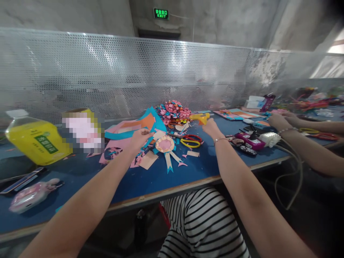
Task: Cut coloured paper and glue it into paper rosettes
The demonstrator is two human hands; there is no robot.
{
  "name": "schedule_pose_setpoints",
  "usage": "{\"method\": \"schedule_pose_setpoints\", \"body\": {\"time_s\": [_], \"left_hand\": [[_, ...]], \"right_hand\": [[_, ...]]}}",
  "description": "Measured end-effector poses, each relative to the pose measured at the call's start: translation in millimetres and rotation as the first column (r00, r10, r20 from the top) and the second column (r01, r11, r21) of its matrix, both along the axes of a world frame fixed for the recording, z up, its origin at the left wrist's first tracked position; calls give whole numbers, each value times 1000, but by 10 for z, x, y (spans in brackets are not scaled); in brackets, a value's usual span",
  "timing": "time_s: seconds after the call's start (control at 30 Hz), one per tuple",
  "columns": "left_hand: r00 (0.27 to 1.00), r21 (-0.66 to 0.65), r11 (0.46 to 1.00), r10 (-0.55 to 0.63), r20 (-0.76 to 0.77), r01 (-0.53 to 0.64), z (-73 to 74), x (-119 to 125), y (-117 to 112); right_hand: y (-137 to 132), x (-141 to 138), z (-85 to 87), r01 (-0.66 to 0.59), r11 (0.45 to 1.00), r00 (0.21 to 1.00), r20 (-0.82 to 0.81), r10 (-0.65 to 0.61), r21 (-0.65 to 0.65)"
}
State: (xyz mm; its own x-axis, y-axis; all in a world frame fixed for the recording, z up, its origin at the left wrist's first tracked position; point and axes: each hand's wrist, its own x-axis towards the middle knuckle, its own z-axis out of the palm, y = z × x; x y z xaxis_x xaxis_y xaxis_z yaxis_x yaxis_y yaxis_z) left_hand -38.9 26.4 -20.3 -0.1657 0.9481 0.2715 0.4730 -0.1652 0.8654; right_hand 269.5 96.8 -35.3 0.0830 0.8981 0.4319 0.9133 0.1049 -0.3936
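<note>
My left hand (139, 139) is closed in a pinch on the edge of a paper rosette (165, 144), pink and tan with blue and cream ribbon tails, lying on the blue table (188, 172). My right hand (211, 128) reaches further back with its fingers wrapped on a yellow glue gun (199, 118). Between the two hands lie red-handled scissors (192, 138) and yellow-handled scissors (190, 144). Loose sheets of blue, orange and pink paper (134, 127) are spread behind the left hand.
A yellow drink bottle (33, 139) lies at the left, with a pink object (32, 195) near the front edge. A heap of folded paper flowers (173, 109) sits at the back. Another person's hands (281, 121) work at the right beside a white power plug (268, 139). A perforated metal screen (134, 75) backs the table.
</note>
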Motion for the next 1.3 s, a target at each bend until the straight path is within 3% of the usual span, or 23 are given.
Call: {"method": "schedule_pose_setpoints", "body": {"time_s": [0.1, 0.2, 0.33, 0.43, 0.5, 0.73, 1.3], "left_hand": [[974, -67, 998, 9, 226, 6, -2, 31, -21], [957, -96, 995, 18, 291, 10, -10, 43, -16], [989, -26, 997, -63, 135, 67, 11, 75, -58], [994, 30, 995, -93, -53, 95, 38, 130, -117], [991, 27, 995, -96, -96, 99, 54, 175, -152], [989, -20, 997, -75, -126, 73, 97, 256, -216], [984, -35, 993, -119, -134, 115, 156, 294, -284]], "right_hand": [[-89, -227, 81, -54, 998, 977, -205, 62, 42], [-200, -417, 115, -167, 976, 959, -208, 195, 143], [-290, -514, 122, -157, 963, 967, -165, 195, 217], [-305, -525, 124, -149, 966, 977, -116, 176, 213], [-302, -532, 122, -170, 962, 980, -65, 188, 211], [-256, -532, 81, -216, 957, 976, 64, 207, 192], [-203, -505, 55, -217, 961, 971, 134, 196, 170]]}}
